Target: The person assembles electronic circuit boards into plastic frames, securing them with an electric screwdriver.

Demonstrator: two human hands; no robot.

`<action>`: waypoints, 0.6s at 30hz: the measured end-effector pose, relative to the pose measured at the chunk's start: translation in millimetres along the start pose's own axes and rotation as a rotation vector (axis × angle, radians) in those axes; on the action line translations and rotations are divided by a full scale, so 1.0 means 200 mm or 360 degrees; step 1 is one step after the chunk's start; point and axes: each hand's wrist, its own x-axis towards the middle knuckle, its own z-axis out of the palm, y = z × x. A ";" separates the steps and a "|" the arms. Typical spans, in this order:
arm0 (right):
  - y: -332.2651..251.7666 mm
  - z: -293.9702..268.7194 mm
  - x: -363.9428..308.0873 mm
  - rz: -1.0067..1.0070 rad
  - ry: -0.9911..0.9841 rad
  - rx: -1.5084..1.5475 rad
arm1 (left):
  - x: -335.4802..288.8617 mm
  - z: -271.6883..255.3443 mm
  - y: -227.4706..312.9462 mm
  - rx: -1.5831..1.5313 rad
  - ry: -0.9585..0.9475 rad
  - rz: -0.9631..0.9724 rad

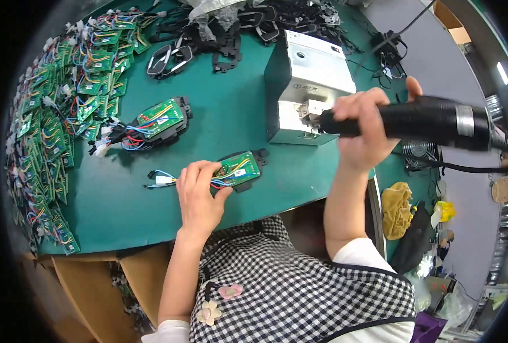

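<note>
My right hand (368,126) is wrapped round a black electric screwdriver (425,121), held sideways with its tip at the front outlet of a white box-shaped screw feeder (317,71). A green circuit board (244,170) sits on a black plastic housing (261,155) near the table's front edge. Over the board's left end lies my left hand (200,191), fingers and thumb apart, steadying it against the table. Coloured wires with a white connector (164,180) run out to the left from under that hand. Whether the screwdriver tip carries a screw is too small to tell.
Farther left lies a stack of housings with a wired board (161,121) on top. Many wired green boards (54,131) are heaped along the left edge. Black plastic frames (171,59) pile up at the back. A yellow cloth (397,210) lies at the right.
</note>
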 end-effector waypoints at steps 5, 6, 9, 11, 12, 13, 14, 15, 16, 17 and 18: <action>0.09 -0.13 0.03 0.0264 -0.0089 -0.0383 | 0.02 0.01 -0.05 0.0034 -0.0063 0.0055; 0.07 -0.12 0.03 0.0275 -0.0092 -0.0387 | 0.02 0.01 -0.05 0.0031 -0.0069 0.0045; 0.02 -0.10 -0.03 0.0481 -0.0014 -0.0293 | 0.02 0.01 -0.03 -0.0008 -0.0003 0.0079; -0.01 -0.06 -0.12 0.0429 0.0047 -0.0073 | 0.03 0.04 -0.04 0.0000 0.0007 0.0078; -0.04 0.00 -0.18 0.0422 0.0094 0.0000 | 0.03 0.04 -0.04 0.0007 0.0003 0.0113; -0.05 0.05 -0.24 0.0433 0.0087 0.0017 | 0.02 0.05 -0.04 0.0029 0.0026 0.0128; -0.04 0.09 -0.30 0.0423 -0.0014 0.0039 | 0.02 0.06 -0.05 0.0039 0.0029 0.0111; -0.01 0.14 -0.36 0.0436 -0.0034 0.0082 | 0.03 0.07 -0.06 0.0026 0.0039 0.0115; 0.02 0.20 -0.41 0.0450 -0.0054 0.0123 | 0.02 0.07 -0.06 0.0012 0.0048 0.0118; 0.03 0.22 -0.43 0.0535 -0.0117 0.0109 | 0.03 0.08 -0.05 -0.0001 0.0094 0.0127; 0.04 0.24 -0.45 0.0619 -0.0180 0.0092 | 0.02 0.08 -0.05 -0.0003 0.0093 0.0113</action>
